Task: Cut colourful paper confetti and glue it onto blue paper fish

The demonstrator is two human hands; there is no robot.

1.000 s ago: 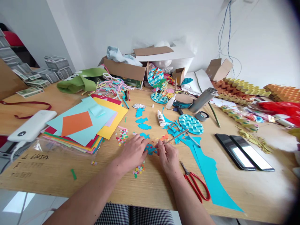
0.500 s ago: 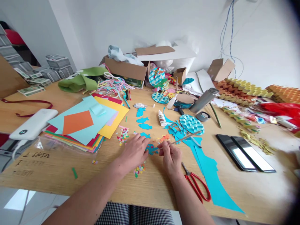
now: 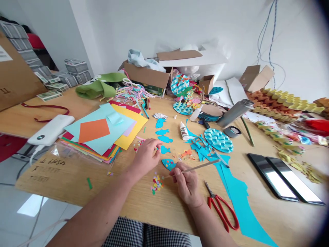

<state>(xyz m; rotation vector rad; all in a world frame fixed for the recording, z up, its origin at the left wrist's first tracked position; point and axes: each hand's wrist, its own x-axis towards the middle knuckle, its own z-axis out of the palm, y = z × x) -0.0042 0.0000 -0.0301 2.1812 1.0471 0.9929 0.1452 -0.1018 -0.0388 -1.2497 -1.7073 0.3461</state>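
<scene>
My right hand [image 3: 187, 181] grips a thin wooden stick [image 3: 203, 166], its tip down by a small pile of colourful paper dots [image 3: 156, 183]. Beside those fingers lies a blue paper fish [image 3: 168, 164] with coloured dots on it, its right end hidden by the hand. My left hand [image 3: 147, 156] is raised just left of the fish, fingers curled and pinched together; anything between them is too small to make out. Beyond it, several plain blue paper fish [image 3: 164, 139] lie in a column. A white glue bottle [image 3: 184, 131] lies to their right.
Red-handled scissors [image 3: 223, 209] and blue paper offcuts [image 3: 238, 195] lie at my right, with two phones [image 3: 272, 176] further out. Coloured paper sheets [image 3: 120, 120] and a white power bank [image 3: 51, 129] are at left. A grey flask [image 3: 235, 112] lies behind.
My left hand has lifted off the dotted fish and moved slightly back. My right hand has lowered the stick's tip from the fish to the dot pile. The view has shifted left.
</scene>
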